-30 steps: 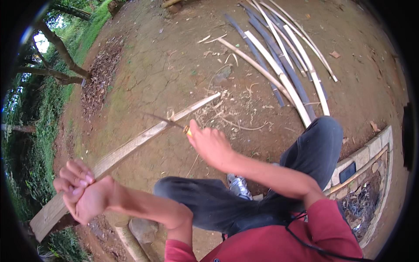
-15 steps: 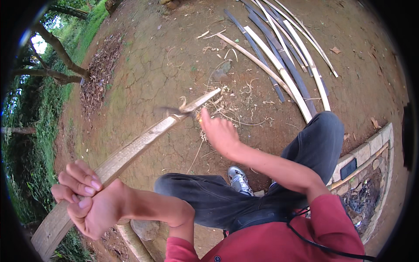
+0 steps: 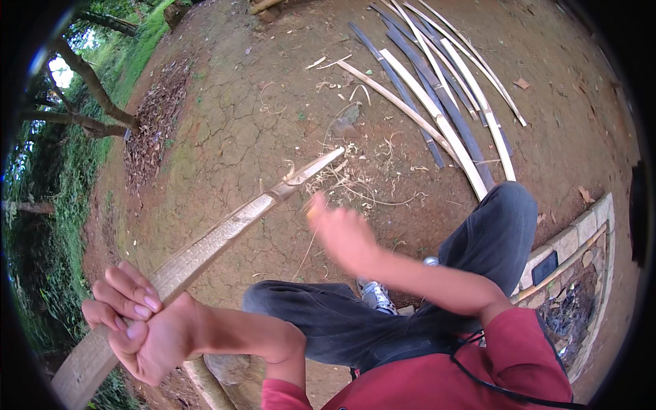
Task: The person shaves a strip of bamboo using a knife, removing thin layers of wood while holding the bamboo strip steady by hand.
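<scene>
My left hand (image 3: 140, 324) is closed round a long split-bamboo strip (image 3: 215, 236) that slants from the lower left up to the middle. Its far end narrows to a pale tip, and a small curl of shaving stands up near a node. My right hand (image 3: 345, 229) is closed and blurred by motion, just right of and below the strip's far part, apart from it. A bit of a yellowish knife handle (image 3: 311, 208) shows by its thumb; the blade cannot be made out now. Thin curled shavings (image 3: 359, 188) lie on the ground beyond the right hand.
Several light and dark bamboo strips (image 3: 445, 130) lie in a loose pile at the upper right. A stone (image 3: 345, 123) sits near the shavings. At the lower right is a brick-edged bed (image 3: 567, 239) with a dark phone-like object (image 3: 544, 268) on its edge. Trees and grass line the left.
The knife has come off the bamboo strip, where its blurred blade lay across the wood. My right hand has shifted slightly down toward me. The left hand keeps its hold.
</scene>
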A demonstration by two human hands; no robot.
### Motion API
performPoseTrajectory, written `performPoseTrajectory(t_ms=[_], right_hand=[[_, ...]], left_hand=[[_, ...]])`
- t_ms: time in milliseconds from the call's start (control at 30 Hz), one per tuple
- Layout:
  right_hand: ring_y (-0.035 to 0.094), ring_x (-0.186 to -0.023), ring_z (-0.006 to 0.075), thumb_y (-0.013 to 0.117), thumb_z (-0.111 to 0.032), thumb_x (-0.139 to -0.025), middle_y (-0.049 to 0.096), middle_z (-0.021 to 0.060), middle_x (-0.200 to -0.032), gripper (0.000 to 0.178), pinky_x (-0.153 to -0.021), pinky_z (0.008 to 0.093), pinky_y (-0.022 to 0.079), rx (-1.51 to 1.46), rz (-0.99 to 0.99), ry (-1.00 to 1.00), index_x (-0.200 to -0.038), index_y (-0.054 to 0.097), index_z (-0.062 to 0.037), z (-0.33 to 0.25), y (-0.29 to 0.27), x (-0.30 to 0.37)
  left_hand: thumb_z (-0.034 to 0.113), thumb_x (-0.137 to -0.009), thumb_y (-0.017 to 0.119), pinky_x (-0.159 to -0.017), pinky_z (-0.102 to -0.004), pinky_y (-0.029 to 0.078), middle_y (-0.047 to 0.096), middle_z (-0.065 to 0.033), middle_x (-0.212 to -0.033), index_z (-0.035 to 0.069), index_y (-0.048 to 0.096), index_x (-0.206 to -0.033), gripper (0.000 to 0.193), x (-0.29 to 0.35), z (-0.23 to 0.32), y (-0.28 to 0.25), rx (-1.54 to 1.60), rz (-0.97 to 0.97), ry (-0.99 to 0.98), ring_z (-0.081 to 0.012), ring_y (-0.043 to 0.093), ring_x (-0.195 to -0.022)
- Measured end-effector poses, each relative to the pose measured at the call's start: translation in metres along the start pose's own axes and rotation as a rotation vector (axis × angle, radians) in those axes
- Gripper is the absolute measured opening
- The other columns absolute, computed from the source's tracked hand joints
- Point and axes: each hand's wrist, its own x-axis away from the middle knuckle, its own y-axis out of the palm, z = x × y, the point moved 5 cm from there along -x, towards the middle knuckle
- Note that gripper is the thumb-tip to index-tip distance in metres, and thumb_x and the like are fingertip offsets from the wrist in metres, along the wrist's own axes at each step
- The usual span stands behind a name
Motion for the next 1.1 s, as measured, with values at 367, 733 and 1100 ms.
performPoseTrajectory(t_ms=[367,733,1100], right_hand=[[0.061,-0.051,0.0323,0.046,-0.020,-0.096,0.059,0.0167,-0.060,0.023,-0.048,0.0412,0.050,-0.712,-0.365,0.019,-0.094,0.049,0.0021,0.002,0.003,-0.023],[0.069,-0.069,0.0336,0.047,-0.009,-0.091,0.067,0.0210,-0.074,0.016,-0.055,0.0433,0.055,0.111,-0.026,0.167,-0.103,0.043,0.0021,0.078,0.068,-0.046],[0.056,-0.054,0.0317,0.047,-0.028,-0.096,0.055,0.0184,-0.066,0.029,-0.053,0.0410,0.049,-0.661,-0.421,0.159,-0.101,0.047,0.0013,0.049,0.015,-0.036]], left_hand=[[0.004,-0.045,0.038,-0.040,-0.0238,0.020,0.023,-0.0037,-0.050,0.012,0.025,-0.056,0.019,-0.013,-0.008,-0.014,-0.099,0.140,0.003,-0.0123,0.022,-0.041],[0.004,-0.047,0.042,-0.040,-0.0225,0.026,0.029,-0.0053,-0.049,0.009,0.032,-0.059,0.016,0.001,0.002,-0.003,0.073,-0.032,-0.067,-0.0129,0.026,-0.041],[0.004,-0.048,0.040,-0.041,-0.0218,0.024,0.026,-0.0058,-0.050,0.010,0.029,-0.060,0.018,-0.010,-0.007,-0.003,-0.044,0.078,-0.049,-0.0125,0.025,-0.042]])
